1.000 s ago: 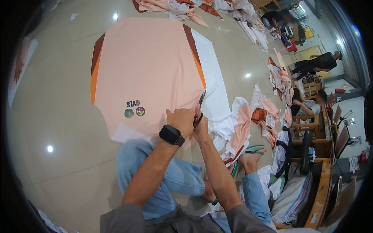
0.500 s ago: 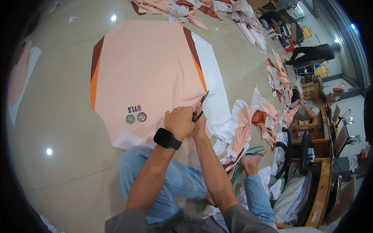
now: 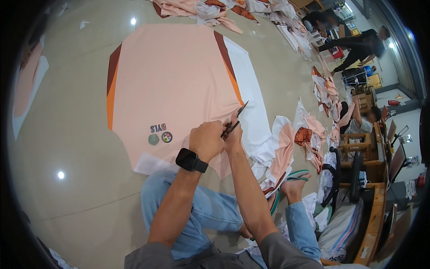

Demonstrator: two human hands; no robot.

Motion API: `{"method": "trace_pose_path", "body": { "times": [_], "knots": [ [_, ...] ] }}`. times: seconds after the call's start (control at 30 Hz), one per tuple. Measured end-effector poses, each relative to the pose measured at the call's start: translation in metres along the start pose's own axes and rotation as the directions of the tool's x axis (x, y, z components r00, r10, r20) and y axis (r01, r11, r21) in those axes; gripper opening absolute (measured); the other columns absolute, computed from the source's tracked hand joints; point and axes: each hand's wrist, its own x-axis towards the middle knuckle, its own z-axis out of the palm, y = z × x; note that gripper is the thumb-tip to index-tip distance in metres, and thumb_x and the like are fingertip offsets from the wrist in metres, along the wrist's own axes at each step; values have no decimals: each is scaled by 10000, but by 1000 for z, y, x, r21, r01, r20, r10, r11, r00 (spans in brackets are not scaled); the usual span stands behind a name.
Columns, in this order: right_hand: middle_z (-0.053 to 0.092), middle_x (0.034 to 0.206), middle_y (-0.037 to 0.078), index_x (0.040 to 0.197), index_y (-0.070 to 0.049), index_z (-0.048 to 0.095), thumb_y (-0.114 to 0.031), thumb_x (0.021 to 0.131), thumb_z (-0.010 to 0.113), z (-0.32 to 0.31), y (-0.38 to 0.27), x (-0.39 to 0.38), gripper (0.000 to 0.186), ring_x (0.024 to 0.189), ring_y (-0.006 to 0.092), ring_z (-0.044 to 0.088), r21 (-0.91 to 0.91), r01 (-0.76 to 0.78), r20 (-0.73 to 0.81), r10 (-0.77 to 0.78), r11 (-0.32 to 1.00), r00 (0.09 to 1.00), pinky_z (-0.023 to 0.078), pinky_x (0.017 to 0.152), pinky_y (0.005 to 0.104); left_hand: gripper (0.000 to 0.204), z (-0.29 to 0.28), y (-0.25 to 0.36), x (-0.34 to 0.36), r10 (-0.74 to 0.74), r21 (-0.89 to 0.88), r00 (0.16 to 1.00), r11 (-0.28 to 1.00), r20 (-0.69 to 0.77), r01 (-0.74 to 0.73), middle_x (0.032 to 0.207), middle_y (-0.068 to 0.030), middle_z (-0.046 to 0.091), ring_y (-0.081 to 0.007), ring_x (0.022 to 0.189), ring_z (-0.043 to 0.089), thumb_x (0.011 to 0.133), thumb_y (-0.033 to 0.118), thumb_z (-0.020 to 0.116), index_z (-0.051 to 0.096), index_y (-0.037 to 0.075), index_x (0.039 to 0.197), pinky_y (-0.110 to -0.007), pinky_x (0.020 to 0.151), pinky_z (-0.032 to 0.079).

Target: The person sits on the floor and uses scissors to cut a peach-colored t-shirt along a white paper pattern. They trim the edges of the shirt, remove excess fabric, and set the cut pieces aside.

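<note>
A peach shirt panel (image 3: 165,80) with orange and dark red side strips and printed badges lies flat on the floor before me. My right hand (image 3: 233,136) is closed round the handles of dark scissors (image 3: 242,110), whose blades point away at the panel's right edge, beside the white cloth border (image 3: 255,116). My left hand (image 3: 206,140), with a black smartwatch (image 3: 188,159) on its wrist, is curled closed on the peach fabric just left of the scissors. Its fingertips are hidden under the fist.
Loose peach and white cloth pieces (image 3: 282,143) lie to the right, with more heaps (image 3: 206,9) at the far side. Another cut panel (image 3: 29,89) lies far left. A wooden frame (image 3: 374,224), a white sack (image 3: 342,224) and several people are at the right.
The scissors have tilted a little to the right at the panel's edge. My left hand keeps its hold. A standing person in the background has shifted stance.
</note>
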Motion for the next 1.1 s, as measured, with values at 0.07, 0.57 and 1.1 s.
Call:
{"method": "trace_pose_path", "body": {
  "times": [0.07,0.57,1.1],
  "knots": [
    [489,641,34,776,-67,531,-488,969,717,-16,-5,27,499,519,172,495,-86,57,-16,-58,995,998,462,473,332,245,7,4,8,24,-11,1000,1000,17,-24,1014,-240,727,-419,1007,688,935,163,636,698,11,1117,-519,862,544],
    [661,737,184,1110,51,607,-244,907,760,-167,-14,-29,389,637,317,676,-874,474,319,-609,108,726,516,601,448,1017,80,-36,33,-82,467,996,882,18,64,1679,-257,217,-431,1570,171,778,306,864,315,-2,1576,-669,1182,294],
    [736,864,227,1221,55,588,-478,890,767,-295,-65,-124,652,839,441,725,-936,339,348,-107,-93,931,554,768,498,558,77,21,-33,-207,681,882,715,423,-159,1140,-159,740,-353,1107,699,792,527,801,751,65,1102,-640,995,480]
  ]
}}
